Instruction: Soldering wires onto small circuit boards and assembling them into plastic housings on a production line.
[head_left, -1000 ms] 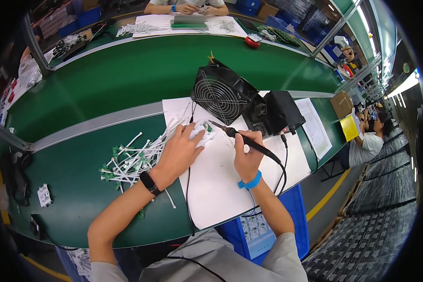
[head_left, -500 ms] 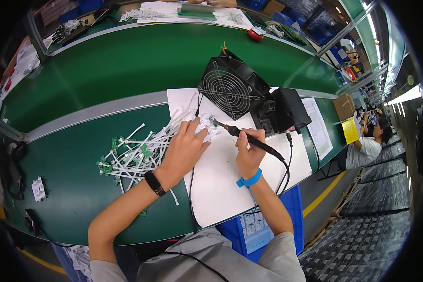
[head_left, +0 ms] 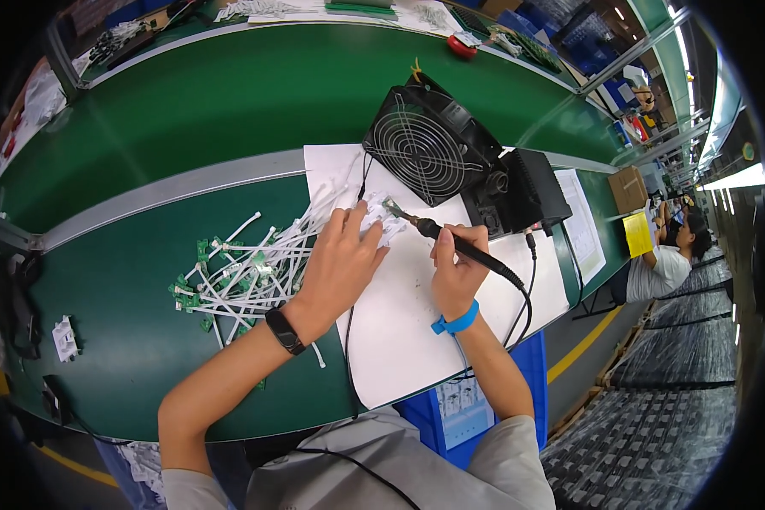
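Observation:
My right hand (head_left: 459, 270) is closed around the handle of a black soldering iron (head_left: 476, 253), held like a pen. Its metal tip points left and meets a small green circuit board (head_left: 391, 206) beside a white plastic part (head_left: 389, 226). My left hand (head_left: 340, 268) reaches in from the left, its bent fingers on the white part; the exact grip is partly hidden. Under and beside this hand lies a tangled heap of white cables (head_left: 259, 272) with small green boards at their ends. The work lies on a white sheet (head_left: 404, 340).
A black fan with a wire guard (head_left: 416, 144) stands beyond my hands, next to a black box-shaped unit (head_left: 531, 191). A single white plastic piece (head_left: 65, 338) lies far left. A blue bin (head_left: 531, 382) is below the table edge. Another person (head_left: 667, 268) sits at right.
The view has shifted slightly, so the fan and the sheet sit a little differently in it. Both hands keep nearly the same pose, and the iron's tip stays by the small board.

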`<move>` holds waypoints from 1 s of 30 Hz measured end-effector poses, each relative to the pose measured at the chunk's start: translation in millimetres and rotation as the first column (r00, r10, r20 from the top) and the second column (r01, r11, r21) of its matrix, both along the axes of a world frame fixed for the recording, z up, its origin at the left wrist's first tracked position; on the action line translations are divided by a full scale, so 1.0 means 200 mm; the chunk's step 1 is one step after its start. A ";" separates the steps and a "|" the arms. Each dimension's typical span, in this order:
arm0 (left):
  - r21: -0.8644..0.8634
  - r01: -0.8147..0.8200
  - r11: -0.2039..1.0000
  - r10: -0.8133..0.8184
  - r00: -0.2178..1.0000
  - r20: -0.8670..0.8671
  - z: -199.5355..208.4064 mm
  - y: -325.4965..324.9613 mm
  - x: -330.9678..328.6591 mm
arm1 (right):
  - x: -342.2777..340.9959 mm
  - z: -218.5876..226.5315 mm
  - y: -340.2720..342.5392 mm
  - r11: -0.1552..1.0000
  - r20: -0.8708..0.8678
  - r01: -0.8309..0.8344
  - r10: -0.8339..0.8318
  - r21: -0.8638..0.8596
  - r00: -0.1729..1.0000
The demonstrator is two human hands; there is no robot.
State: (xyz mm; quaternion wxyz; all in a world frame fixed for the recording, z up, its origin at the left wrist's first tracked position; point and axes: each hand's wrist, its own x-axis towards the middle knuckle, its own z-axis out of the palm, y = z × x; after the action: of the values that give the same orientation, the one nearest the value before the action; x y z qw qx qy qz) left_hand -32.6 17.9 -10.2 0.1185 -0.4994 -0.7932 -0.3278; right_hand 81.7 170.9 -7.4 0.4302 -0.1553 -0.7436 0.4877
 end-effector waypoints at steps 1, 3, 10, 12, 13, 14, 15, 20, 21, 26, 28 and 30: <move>-0.002 -0.003 1.000 0.003 1.000 -0.003 0.00 0.00 0.00 | 0.00 0.00 0.00 1.000 -0.002 -0.008 0.008 0.007 1.000; -0.003 -0.007 1.000 0.007 1.000 -0.003 0.00 0.00 0.00 | 0.01 0.00 0.00 1.000 0.008 -0.003 0.003 0.003 1.000; -0.010 -0.007 1.000 0.007 1.000 -0.016 -0.01 0.00 0.00 | 0.00 0.00 0.00 0.999 0.008 0.035 -0.034 -0.016 0.999; -0.011 -0.011 1.000 0.011 1.000 -0.017 0.00 0.00 0.00 | 0.01 -0.01 0.00 0.999 0.028 0.043 -0.044 0.029 0.999; -0.006 -0.011 1.000 0.011 1.000 -0.018 0.00 0.00 0.00 | 0.02 -0.01 0.00 0.996 0.046 0.053 -0.057 0.075 0.997; -0.003 -0.012 1.000 0.012 1.000 -0.019 0.00 0.00 0.00 | 0.02 -0.01 -0.01 0.996 0.047 0.051 -0.054 0.074 0.997; -0.004 -0.014 1.000 0.014 1.000 -0.019 0.00 0.00 0.00 | 0.02 0.00 -0.02 0.996 0.052 0.042 -0.046 0.077 0.998; -0.006 -0.014 1.000 0.014 1.000 0.001 0.01 0.00 0.01 | 0.01 0.04 -0.04 0.999 0.064 0.025 -0.027 0.026 0.998; -0.006 -0.015 1.000 0.015 1.000 0.001 0.01 0.00 0.01 | 0.02 0.03 -0.04 0.996 0.081 0.041 -0.047 0.079 0.996; 0.012 -0.021 1.000 0.021 1.000 -0.020 0.00 0.00 0.01 | 0.02 0.06 -0.06 0.994 0.094 0.070 -0.078 0.084 0.993; 0.004 -0.026 1.000 0.026 0.999 -0.024 0.00 0.00 0.01 | 0.01 0.07 -0.07 0.998 0.073 0.047 -0.050 0.042 0.996; -0.003 -0.032 0.999 0.031 0.999 -0.028 0.00 0.00 0.00 | 0.02 0.08 -0.08 0.997 0.088 0.051 -0.055 0.056 0.995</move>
State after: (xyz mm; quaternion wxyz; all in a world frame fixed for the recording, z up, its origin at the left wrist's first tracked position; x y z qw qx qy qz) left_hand -31.9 18.6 -10.0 0.1338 -0.4916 -0.7997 -0.3176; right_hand 84.8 155.9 8.6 0.4134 -0.1851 -0.7704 0.4486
